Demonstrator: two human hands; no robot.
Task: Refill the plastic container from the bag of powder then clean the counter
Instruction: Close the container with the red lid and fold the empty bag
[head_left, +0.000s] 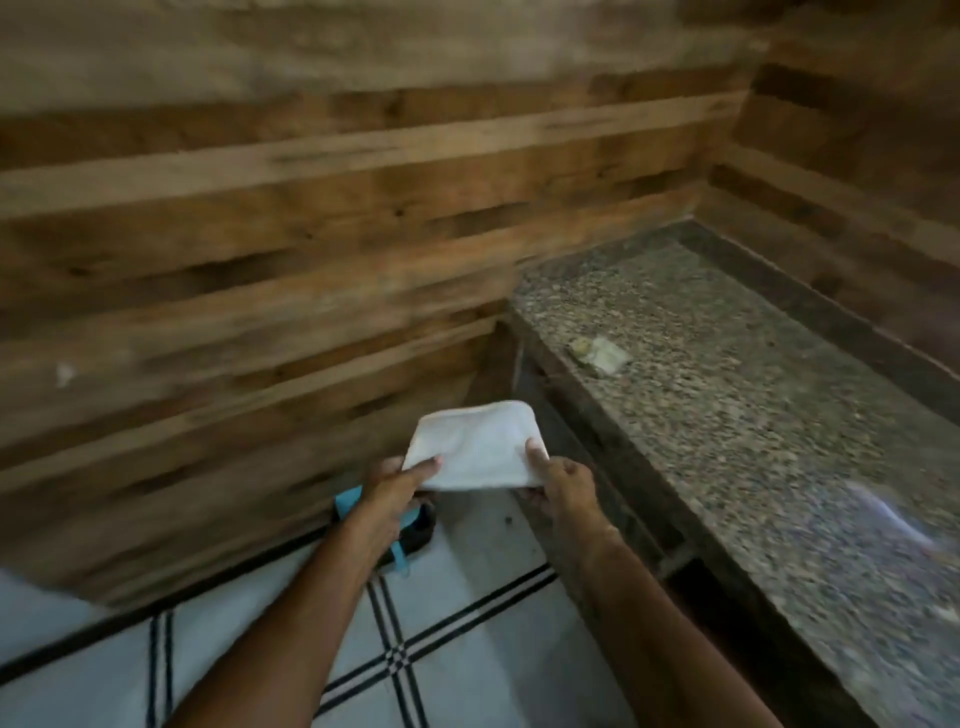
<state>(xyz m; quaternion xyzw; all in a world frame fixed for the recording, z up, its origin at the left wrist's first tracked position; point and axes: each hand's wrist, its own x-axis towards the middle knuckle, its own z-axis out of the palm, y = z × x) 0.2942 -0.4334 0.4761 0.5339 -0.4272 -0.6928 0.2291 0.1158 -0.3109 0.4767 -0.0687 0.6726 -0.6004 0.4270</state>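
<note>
Both my hands hold a folded white cloth (475, 447) in the air over the floor, left of the counter. My left hand (397, 480) pinches its near left corner, and my right hand (561, 478) pinches its near right corner. The speckled granite counter (727, 415) runs along the right side. A small pale scrap (600, 355) lies on it near its far left edge. A blurred translucent thing, perhaps plastic, lies on the counter at the right edge (893, 514). No container or bag of powder shows clearly.
A wooden plank wall (260, 234) fills the left and back. The floor has white tiles with dark lines (415, 649). A blue and black object (410, 525) lies on the floor under my left hand, by the wall.
</note>
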